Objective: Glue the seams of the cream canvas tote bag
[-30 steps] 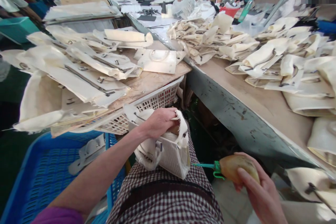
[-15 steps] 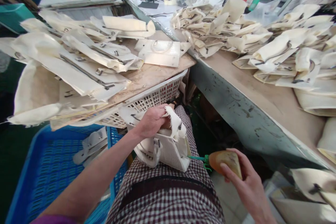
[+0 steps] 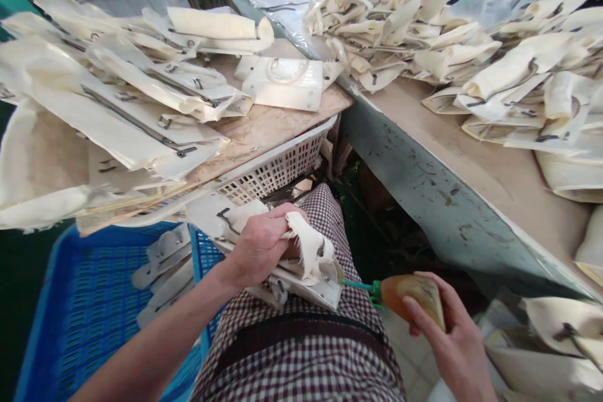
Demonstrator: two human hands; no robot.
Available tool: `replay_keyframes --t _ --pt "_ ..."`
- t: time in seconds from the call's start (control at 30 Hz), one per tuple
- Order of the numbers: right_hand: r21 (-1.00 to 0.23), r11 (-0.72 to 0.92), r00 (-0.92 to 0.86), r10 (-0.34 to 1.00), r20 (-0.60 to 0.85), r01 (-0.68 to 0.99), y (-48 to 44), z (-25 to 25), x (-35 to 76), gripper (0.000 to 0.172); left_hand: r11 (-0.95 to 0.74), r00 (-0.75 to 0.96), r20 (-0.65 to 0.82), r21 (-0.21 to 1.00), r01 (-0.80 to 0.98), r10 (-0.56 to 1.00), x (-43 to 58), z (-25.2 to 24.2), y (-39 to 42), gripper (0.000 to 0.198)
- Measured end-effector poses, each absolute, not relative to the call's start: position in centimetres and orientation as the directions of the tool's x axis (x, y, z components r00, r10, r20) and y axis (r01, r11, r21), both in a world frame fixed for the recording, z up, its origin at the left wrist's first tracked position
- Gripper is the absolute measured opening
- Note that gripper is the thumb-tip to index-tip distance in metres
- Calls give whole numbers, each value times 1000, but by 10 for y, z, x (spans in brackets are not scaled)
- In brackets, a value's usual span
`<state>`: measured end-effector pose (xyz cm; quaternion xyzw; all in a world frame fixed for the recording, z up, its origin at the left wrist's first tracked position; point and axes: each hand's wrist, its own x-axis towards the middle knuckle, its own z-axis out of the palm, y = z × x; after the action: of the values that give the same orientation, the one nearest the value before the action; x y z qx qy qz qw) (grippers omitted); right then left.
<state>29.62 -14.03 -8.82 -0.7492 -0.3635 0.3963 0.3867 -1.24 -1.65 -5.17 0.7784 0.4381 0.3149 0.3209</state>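
Note:
On my checked apron (image 3: pixel 301 364) lies a small cream handbag piece (image 3: pixel 311 292), with a frayed fabric flap and a zipper end at its top. My left hand (image 3: pixel 264 242) is closed on this bag, gripping its upper edge. My right hand (image 3: pixel 447 326) is wrapped round a glue bottle (image 3: pixel 409 298) of amber colour with a green cap. The bottle's long thin green nozzle points left, its tip at the right side of the bag. Whether glue is coming out I cannot tell.
Cream bag pieces (image 3: pixel 141 94) with zippers lie piled on the left board. More bag pieces (image 3: pixel 377 31) cover the right-hand table (image 3: pixel 438 151). A white basket (image 3: pixel 264 176) sits under the board. Below left stands a blue crate (image 3: pixel 94 301) holding several white pieces.
The bag has tipped over so its side lies flatter, its handle now mostly hidden. My left hand has moved slightly down and left; the bottle has shifted slightly right. The view has tilted a little downward.

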Motion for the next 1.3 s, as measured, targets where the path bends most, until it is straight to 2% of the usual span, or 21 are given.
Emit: replay_keyframes --t 0.2,0.43,0.73,1.13,1.3 --pt "-848 -472 319 864 -389 243 -138 -109 313 65 -431 390 257 770 470 884 -15 -49 -37 24" --pt "-819 -530 239 843 -482 218 -144 -112 323 65 -380 324 241 785 490 915 -19 -48 -59 24" --pt "-865 -444 353 868 -350 235 -133 -113 312 67 -405 335 266 785 469 904 -21 -50 -71 21" --pt "-869 -449 230 886 -403 206 -127 -109 310 59 -395 363 247 815 423 898 -20 -59 -76 18" --pt "-877 -427 300 885 -356 218 -129 -115 313 64 -412 367 261 804 429 893 -18 -57 -75 17"
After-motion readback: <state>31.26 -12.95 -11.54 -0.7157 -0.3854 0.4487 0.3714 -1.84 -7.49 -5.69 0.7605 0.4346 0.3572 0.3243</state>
